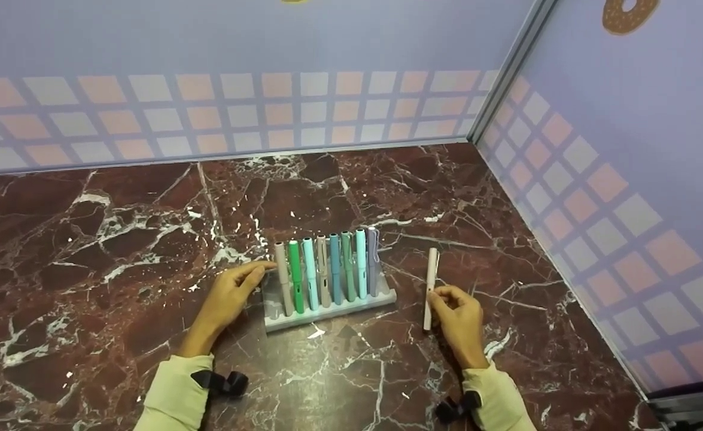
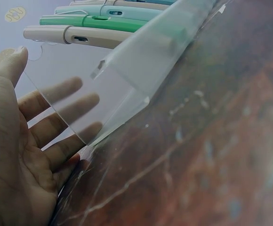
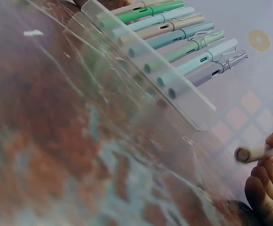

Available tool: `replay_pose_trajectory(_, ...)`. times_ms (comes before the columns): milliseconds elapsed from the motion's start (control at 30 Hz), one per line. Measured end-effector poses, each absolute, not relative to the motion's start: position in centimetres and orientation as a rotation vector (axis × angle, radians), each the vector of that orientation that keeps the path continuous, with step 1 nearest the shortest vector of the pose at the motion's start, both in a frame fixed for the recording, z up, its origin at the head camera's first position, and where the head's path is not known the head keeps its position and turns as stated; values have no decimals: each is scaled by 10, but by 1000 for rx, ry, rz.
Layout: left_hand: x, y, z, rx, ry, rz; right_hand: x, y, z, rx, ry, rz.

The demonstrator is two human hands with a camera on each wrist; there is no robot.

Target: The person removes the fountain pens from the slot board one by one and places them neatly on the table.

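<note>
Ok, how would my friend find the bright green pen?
On the red marbled table, find the clear stand holding a row of pens. The bright green pen is second from the left in the head view, between a beige pen and a light blue pen. The other green pen is duller.

- Head view: moderate brightness is recorded; pale glare is reflected by the surface [image 1: 303, 371] at lower centre.
- Wrist views: contrast is lowered by haze; the surface is blurred; pens [image 3: 179, 59] are rendered more sharply.
</note>
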State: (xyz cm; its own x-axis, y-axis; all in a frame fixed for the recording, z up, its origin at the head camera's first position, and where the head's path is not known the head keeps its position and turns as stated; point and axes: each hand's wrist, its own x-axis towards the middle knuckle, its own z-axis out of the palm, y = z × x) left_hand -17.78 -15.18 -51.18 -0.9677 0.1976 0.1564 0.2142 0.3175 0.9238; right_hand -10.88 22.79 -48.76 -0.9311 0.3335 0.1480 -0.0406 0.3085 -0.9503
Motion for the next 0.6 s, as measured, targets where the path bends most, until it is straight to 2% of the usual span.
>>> replay_pose_trajectory(333, -176, -153, -514, -434, -2504, -1794, -102, 219, -517, -235, -2217, 1849)
replay_pose_trajectory(600, -178, -153, -514, -474, -2497, -1779, -86, 189, -521, -42, -2223, 1955)
